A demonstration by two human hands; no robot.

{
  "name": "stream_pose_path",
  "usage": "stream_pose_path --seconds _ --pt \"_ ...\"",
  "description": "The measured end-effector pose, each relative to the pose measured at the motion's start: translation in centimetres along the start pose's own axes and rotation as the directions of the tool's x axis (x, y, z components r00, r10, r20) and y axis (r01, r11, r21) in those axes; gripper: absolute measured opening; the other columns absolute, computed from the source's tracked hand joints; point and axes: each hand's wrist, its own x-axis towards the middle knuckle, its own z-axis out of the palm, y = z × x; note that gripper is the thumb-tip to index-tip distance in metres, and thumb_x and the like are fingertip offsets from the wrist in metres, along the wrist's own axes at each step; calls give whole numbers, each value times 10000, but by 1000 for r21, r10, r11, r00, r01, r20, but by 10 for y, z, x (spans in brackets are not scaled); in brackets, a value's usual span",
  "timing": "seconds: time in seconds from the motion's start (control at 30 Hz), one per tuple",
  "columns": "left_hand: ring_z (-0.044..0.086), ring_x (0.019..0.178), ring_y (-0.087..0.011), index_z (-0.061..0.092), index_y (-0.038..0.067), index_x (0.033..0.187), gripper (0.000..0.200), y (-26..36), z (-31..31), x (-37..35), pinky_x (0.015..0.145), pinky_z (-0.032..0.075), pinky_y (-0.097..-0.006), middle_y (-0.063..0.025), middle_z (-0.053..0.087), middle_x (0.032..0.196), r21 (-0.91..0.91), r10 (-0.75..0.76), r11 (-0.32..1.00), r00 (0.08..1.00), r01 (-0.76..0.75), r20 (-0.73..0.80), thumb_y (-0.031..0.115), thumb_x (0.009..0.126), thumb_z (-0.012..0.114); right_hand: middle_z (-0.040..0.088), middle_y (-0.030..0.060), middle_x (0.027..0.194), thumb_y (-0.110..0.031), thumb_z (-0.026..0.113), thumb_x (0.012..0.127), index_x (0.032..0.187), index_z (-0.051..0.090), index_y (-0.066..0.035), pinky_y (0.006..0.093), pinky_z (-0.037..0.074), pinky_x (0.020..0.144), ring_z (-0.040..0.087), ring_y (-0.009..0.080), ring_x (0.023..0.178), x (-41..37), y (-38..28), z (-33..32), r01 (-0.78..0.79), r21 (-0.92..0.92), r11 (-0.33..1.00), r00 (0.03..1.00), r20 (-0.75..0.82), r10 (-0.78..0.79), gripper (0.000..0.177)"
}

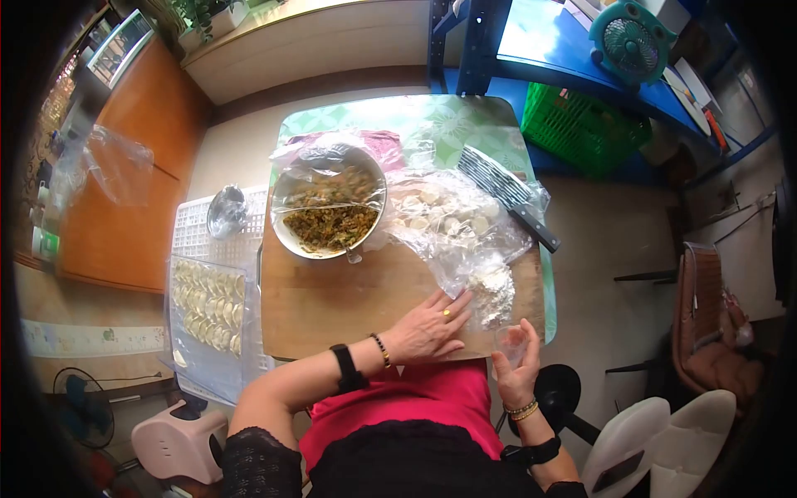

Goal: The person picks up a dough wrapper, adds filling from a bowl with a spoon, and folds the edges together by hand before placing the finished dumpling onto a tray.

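Observation:
My left hand [427,326] lies flat on the wooden board [332,303], fingers stretched out. Its fingertips reach the edge of a clear plastic sheet [432,241] and a heap of white flour [496,292]. Under the sheet lie several pale dough pieces [465,222]. At the board's front right edge, my right hand [521,373] is closed around a small clear cup [510,344]; its contents cannot be made out. A large bowl of chopped filling [332,228] stands at the board's back left, partly covered with plastic film. A cleaver [506,191] rests on the sheet's far right side.
Left of the board, a tray [199,365] holds rows of dumplings [207,305] beside a metal bowl [227,212] on a white rack [191,228]. A green basket [573,129] and a teal fan [633,41] are at the back right. White chair parts [631,448] stand front right.

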Motion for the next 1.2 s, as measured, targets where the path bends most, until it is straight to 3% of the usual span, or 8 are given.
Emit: stream_pose_path --seconds 0.23,0.43,0.57,0.7,0.77,0.93,1.1,1.2 --pt "288 1406 -367 418 -25 1387 696 -18 -3 -14 1159 193 -502 -218 339 1494 65 -164 986 976 156 141 466 910 543 597 122 1140 -278 814 780 1387 398 4 333 489 876 584 198 972 1 7 0 0 32 999 1000 7 -1 788" --pt "280 1405 -400 433 -2 1384 721 0 -9 -85 1145 186 -570 -229 343 1486 184 -503 842 861 507 -72 448 853 619 605 131 1147 -258 816 776 1379 408 2 339 499 859 602 206 945 13 5 8 89 33 995 992 90 -92 773" --pt "243 1432 -391 394 -8 1409 749 38 17 -68 1153 189 -536 -231 272 1535 30 -355 935 934 354 26 456 862 607 606 136 1139 -245 817 773 1373 414 5 345 506 851 610 212 938 18 5 17 89 43 995 984 152 -95 765" --pt "215 1444 -381 359 -30 1425 754 22 28 -52 1164 174 -514 -231 262 1537 122 -286 953 956 276 66 498 913 523 612 138 1124 -249 823 763 1371 419 2 349 511 836 616 219 931 19 3 18 126 55 990 978 160 -134 772" --pt "206 1445 -383 340 -17 1442 782 5 19 -44 1166 163 -518 -232 239 1546 191 -302 941 948 278 106 529 908 508 612 139 1121 -254 825 761 1370 420 2 349 511 835 619 222 926 19 3 16 127 46 991 979 156 -133 775" --pt "210 1438 -394 331 -13 1447 813 -41 4 -48 1153 166 -537 -219 204 1563 174 -557 804 822 569 -120 489 866 599 614 141 1122 -270 823 760 1368 422 1 352 511 837 625 230 923 12 6 13 128 22 992 983 130 -130 777" --pt "167 1437 -436 313 -19 1450 812 -45 16 -32 1154 150 -557 -266 221 1537 116 -502 834 829 540 -247 471 871 603 620 148 1119 -295 815 770 1368 420 2 364 516 843 636 251 940 5 0 17 125 -17 992 982 142 -121 775" --pt "207 1434 -398 420 -5 1383 758 -30 26 -14 1152 175 -544 -236 355 1459 147 -429 883 894 445 -133 518 862 591 622 150 1116 -293 813 773 1369 417 2 365 517 843 637 252 939 1 -5 20 131 -37 991 982 143 -124 774"
